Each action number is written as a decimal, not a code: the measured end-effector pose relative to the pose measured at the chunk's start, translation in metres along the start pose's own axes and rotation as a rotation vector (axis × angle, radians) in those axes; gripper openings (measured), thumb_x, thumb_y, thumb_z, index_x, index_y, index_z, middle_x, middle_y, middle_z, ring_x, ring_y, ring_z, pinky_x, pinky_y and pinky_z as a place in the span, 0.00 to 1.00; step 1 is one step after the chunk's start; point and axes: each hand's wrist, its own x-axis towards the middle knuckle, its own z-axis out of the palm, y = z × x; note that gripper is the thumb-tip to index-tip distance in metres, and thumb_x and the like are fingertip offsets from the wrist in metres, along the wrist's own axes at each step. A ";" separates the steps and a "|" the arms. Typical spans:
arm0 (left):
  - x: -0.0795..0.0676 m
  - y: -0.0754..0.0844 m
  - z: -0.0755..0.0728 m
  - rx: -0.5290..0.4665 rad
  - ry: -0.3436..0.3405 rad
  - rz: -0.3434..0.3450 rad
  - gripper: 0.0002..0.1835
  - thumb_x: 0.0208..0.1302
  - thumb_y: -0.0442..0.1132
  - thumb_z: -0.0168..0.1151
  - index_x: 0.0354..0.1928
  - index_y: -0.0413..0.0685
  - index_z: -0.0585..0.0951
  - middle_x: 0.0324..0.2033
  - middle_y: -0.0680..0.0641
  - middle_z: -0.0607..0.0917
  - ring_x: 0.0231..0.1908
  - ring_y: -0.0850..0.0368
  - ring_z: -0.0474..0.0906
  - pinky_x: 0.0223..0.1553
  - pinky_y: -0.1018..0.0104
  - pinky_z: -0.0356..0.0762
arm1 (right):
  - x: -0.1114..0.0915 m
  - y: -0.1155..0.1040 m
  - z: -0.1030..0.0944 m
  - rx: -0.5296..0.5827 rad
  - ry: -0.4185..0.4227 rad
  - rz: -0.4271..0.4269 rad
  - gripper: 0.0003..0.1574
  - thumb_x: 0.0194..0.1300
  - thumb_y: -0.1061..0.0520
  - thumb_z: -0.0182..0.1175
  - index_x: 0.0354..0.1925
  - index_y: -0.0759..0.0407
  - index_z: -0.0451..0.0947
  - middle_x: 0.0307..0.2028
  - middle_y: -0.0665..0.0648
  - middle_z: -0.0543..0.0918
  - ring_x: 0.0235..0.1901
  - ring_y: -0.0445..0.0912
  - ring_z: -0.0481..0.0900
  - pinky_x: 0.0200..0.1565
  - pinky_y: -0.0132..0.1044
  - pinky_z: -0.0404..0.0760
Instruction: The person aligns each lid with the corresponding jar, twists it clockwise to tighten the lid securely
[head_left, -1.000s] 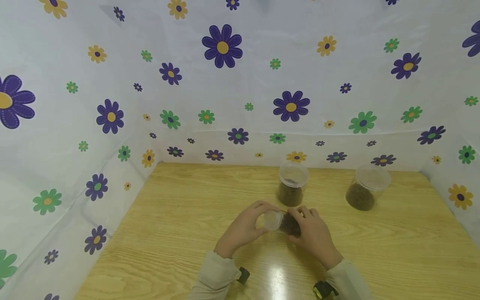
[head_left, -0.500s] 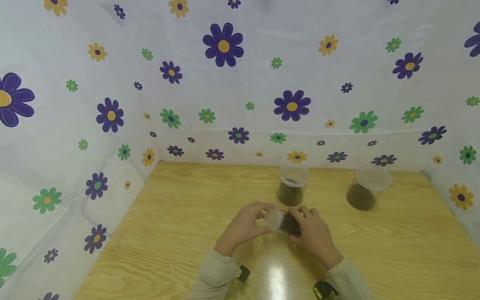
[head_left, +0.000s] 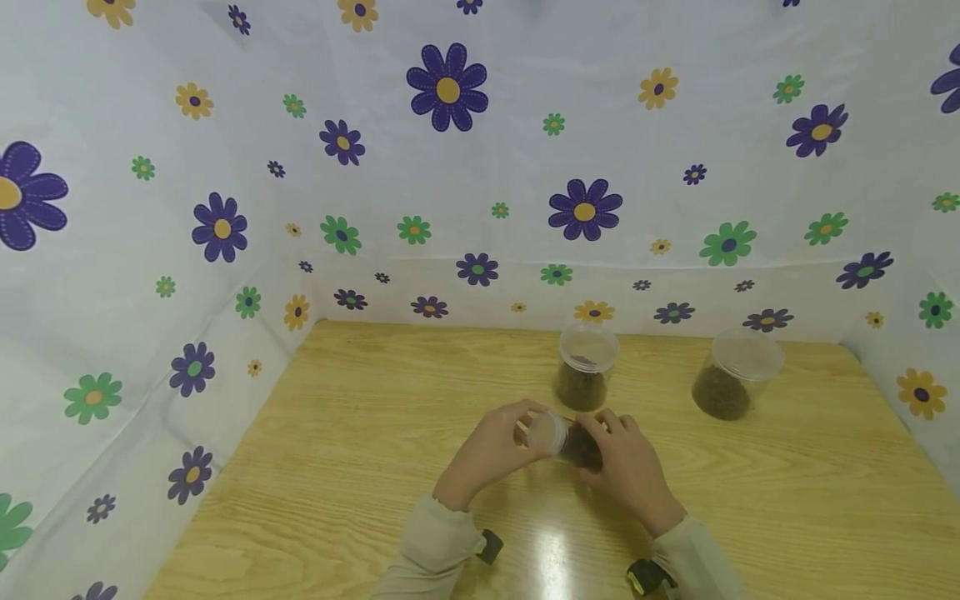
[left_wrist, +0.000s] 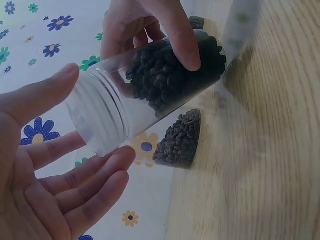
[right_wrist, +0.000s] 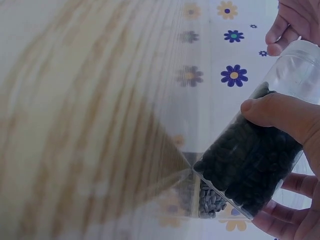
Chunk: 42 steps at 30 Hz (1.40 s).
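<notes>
Tilted on its side above the table, a small clear jar (head_left: 582, 447) of dark beans lies between my hands in the head view. My right hand (head_left: 632, 471) grips its bean-filled end, thumb on one side and fingers on the other, as the right wrist view also shows. At the other end, my left hand (head_left: 491, 452) holds the translucent screw lid (left_wrist: 97, 112) between thumb and fingertips. The lid sits on the jar's mouth. In the left wrist view the beans (left_wrist: 160, 80) rest toward the jar's base.
Just beyond my hands stands a clear lidded jar (head_left: 582, 387), partly filled with dark pieces. A wider lidded jar (head_left: 722, 392) with dark contents is farther right. Both stand on the wooden table (head_left: 360, 433), with a flower-patterned sheet (head_left: 517, 158) hanging behind and at the sides.
My left hand's fingers have shifted a little around the lid. The right hand and the jar have stayed in nearly the same place.
</notes>
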 end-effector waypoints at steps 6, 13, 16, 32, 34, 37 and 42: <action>-0.001 0.002 0.000 0.007 -0.046 -0.033 0.35 0.54 0.57 0.66 0.63 0.56 0.69 0.48 0.48 0.80 0.36 0.61 0.78 0.33 0.69 0.77 | 0.001 0.001 0.000 -0.013 0.009 -0.010 0.44 0.32 0.50 0.80 0.52 0.54 0.75 0.39 0.56 0.78 0.38 0.55 0.77 0.33 0.46 0.81; -0.004 -0.001 -0.004 0.102 -0.079 0.096 0.46 0.48 0.43 0.74 0.69 0.64 0.60 0.63 0.51 0.68 0.59 0.54 0.70 0.55 0.57 0.75 | 0.000 0.000 -0.001 -0.014 0.011 -0.012 0.44 0.32 0.50 0.79 0.51 0.54 0.75 0.39 0.55 0.78 0.38 0.55 0.77 0.34 0.47 0.81; -0.003 -0.003 -0.005 0.164 -0.057 0.219 0.41 0.48 0.33 0.72 0.65 0.62 0.66 0.62 0.52 0.69 0.62 0.55 0.68 0.60 0.58 0.72 | 0.000 0.000 -0.001 -0.010 0.006 -0.007 0.44 0.33 0.50 0.79 0.51 0.53 0.75 0.40 0.55 0.78 0.38 0.55 0.77 0.34 0.47 0.81; -0.004 -0.004 -0.006 0.109 0.000 0.239 0.31 0.51 0.36 0.71 0.59 0.59 0.74 0.52 0.55 0.78 0.50 0.60 0.76 0.53 0.62 0.76 | 0.000 0.000 0.000 -0.017 0.002 -0.008 0.44 0.32 0.50 0.80 0.51 0.53 0.75 0.39 0.56 0.78 0.37 0.55 0.77 0.32 0.46 0.81; -0.005 -0.003 -0.006 0.100 0.003 0.219 0.31 0.50 0.38 0.71 0.59 0.60 0.75 0.51 0.55 0.79 0.48 0.60 0.76 0.52 0.62 0.77 | 0.000 0.000 0.000 -0.018 0.003 -0.008 0.44 0.32 0.50 0.80 0.51 0.53 0.75 0.39 0.55 0.78 0.37 0.55 0.77 0.32 0.46 0.81; -0.004 -0.003 -0.006 0.092 0.005 0.189 0.30 0.50 0.41 0.72 0.59 0.59 0.75 0.50 0.54 0.81 0.45 0.59 0.78 0.50 0.64 0.78 | 0.000 0.000 0.000 -0.022 0.002 -0.009 0.44 0.32 0.50 0.80 0.51 0.53 0.75 0.39 0.55 0.78 0.37 0.55 0.76 0.32 0.45 0.80; -0.003 -0.001 -0.005 0.075 0.013 0.085 0.28 0.52 0.49 0.70 0.58 0.58 0.76 0.48 0.52 0.83 0.39 0.61 0.80 0.42 0.69 0.78 | 0.000 0.000 0.000 -0.018 0.003 -0.006 0.44 0.32 0.50 0.79 0.51 0.53 0.75 0.39 0.55 0.78 0.37 0.54 0.76 0.31 0.45 0.80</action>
